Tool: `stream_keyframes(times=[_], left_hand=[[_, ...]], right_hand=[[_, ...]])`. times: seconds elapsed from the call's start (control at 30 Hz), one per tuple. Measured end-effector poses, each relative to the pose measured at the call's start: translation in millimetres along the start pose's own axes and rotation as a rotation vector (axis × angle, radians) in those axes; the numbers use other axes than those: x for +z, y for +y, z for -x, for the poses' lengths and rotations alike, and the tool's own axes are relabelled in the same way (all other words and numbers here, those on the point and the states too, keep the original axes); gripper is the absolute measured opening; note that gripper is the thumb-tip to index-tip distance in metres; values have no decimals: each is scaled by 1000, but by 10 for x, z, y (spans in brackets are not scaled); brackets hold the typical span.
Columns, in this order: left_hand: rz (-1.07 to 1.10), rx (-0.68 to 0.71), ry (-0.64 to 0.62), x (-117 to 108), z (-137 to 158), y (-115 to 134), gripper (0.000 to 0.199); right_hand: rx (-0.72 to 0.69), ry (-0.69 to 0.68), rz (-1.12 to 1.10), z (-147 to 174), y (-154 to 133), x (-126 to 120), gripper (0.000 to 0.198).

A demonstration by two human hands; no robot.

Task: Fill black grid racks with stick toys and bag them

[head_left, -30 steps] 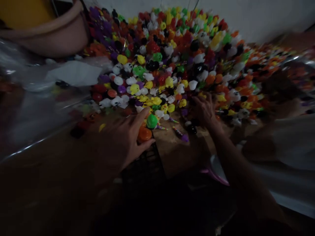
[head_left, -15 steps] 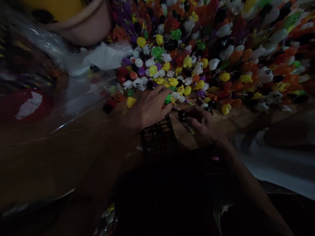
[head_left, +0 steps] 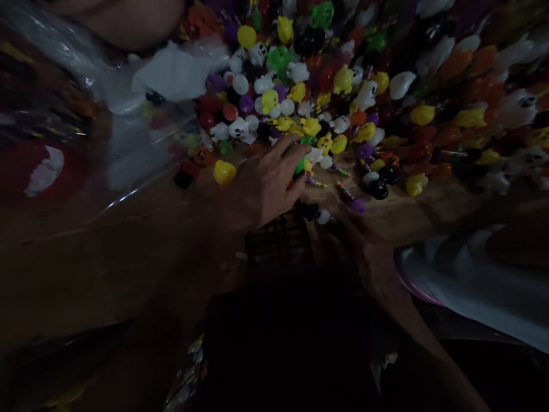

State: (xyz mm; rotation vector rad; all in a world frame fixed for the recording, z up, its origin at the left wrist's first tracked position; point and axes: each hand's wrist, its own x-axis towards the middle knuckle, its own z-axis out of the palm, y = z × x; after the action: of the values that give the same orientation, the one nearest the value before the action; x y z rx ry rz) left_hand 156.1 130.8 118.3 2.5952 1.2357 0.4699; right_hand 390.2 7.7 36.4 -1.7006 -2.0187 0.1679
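My left hand (head_left: 272, 186) lies over the near edge of a heap of small plastic figures, its fingers stretched forward and thumb apart. A green figure (head_left: 301, 166) shows beside its fingers. Under and below this hand is a dark grid-like rack (head_left: 278, 246). My right hand (head_left: 369, 252) is low on the right, in deep shade and smeared by motion, so its fingers are unclear. Near its fingertips lie a white ball-like piece (head_left: 323, 217) and a black figure (head_left: 307, 210). Just beyond it, a purple figure (head_left: 357, 205) with a bright patterned tube rests on the wood.
The heap of yellow figures (head_left: 343, 80), white ghosts and other colours spreads across the back. Clear plastic wrap (head_left: 146, 154) and a red round thing (head_left: 40, 174) are at left. A pink tub (head_left: 124, 23) stands back left, and pale sheeting (head_left: 454, 286) hangs right.
The view has shifted closer to the figures. My right hand has drawn back and down, and the purple figure now shows beyond it. My left hand has stayed nearly in place.
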Motion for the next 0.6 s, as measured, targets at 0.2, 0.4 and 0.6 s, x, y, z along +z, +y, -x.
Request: stream_keyframes(times=[0.2,0.4,0.6], left_hand=[[-47,10,-36,-5,-6,23,51],[-16,-33,-12,-2,3,0,51],[19,-54,8,31,-4,12,49]], right_hand=[[27,-12,-33,8,5,176,33],[-65,51,-220,-53,56,137,27],[-13,133,-246,-31,87,133,22]])
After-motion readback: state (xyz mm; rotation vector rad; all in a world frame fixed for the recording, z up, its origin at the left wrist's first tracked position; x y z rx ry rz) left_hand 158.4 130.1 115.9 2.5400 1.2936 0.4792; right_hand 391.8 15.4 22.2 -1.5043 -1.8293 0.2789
